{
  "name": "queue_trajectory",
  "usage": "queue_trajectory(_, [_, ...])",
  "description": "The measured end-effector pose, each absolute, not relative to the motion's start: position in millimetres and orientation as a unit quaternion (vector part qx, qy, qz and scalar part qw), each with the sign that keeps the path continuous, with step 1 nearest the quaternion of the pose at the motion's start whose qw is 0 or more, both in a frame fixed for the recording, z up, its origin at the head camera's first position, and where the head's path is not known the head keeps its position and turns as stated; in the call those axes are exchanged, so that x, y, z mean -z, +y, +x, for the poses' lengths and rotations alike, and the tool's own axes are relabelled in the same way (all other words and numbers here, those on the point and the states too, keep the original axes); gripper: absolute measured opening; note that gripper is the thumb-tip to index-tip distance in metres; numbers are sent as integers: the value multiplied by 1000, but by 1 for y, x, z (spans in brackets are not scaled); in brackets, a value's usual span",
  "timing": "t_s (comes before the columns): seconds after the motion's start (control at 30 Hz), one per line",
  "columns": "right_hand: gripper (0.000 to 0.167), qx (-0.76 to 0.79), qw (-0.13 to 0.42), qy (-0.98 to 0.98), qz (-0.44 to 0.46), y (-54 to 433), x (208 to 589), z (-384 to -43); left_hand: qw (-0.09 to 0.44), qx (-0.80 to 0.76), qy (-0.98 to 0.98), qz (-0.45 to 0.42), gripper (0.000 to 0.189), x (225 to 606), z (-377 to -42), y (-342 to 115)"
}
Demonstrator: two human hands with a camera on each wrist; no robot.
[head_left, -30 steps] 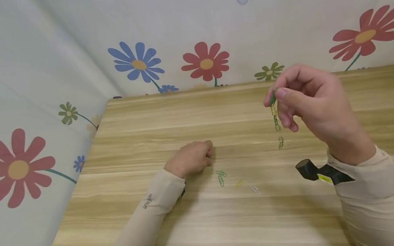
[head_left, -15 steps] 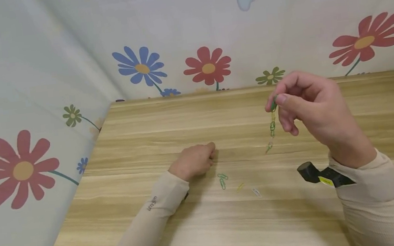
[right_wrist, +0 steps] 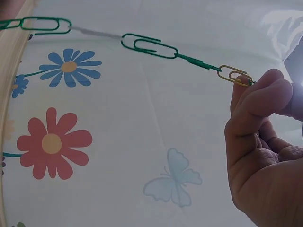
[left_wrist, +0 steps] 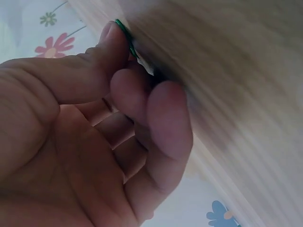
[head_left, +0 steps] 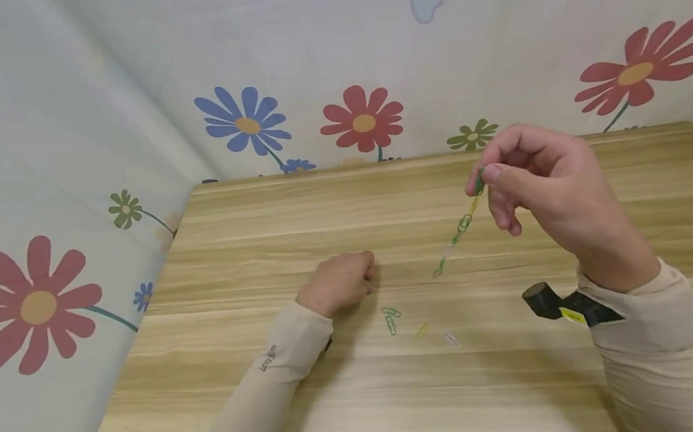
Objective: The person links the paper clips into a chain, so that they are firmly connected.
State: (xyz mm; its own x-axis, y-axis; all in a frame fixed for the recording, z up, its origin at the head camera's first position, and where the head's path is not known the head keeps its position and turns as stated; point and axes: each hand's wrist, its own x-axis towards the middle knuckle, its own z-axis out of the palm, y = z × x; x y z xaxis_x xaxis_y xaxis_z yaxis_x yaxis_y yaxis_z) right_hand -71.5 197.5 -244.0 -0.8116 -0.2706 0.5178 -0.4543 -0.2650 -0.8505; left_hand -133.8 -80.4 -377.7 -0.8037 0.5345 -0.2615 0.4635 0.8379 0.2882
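Note:
My right hand [head_left: 555, 192] is raised above the table and pinches a green paper clip between thumb and index finger, at the top of a paper clip chain [head_left: 464, 223]. The chain slants down to the left. In the right wrist view its linked clips show as yellow, green and white, with the yellow clip [right_wrist: 232, 74] nearest the fingertips. My left hand [head_left: 337, 281] rests low at the tabletop with fingers curled. Its thumb presses a green paper clip [left_wrist: 124, 34] in the left wrist view, partly hidden by the fingers.
Loose clips lie on the wooden table [head_left: 295, 215] between the hands: green paper clips [head_left: 391, 322], a yellow paper clip [head_left: 422, 330] and a white paper clip [head_left: 451, 339]. A flower-print curtain [head_left: 301, 43] stands behind and to the left. A black wrist camera [head_left: 541, 300] sits on the right cuff.
The chain's lower end has swung left, from hanging nearly straight down to a slant toward my left hand. Both hands stay nearly in place and keep their grips.

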Motion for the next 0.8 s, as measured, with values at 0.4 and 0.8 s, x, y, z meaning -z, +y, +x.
queue_trajectory(0.4, [9, -735, 61, -614, 283, 192, 246, -71, 230, -89, 934, 257, 9, 376, -140, -81])
queue_trajectory(0.8, [9, -743, 54, -600, 293, 190, 251, -73, 256, -152, 920, 256, 12, 378, -145, -87])
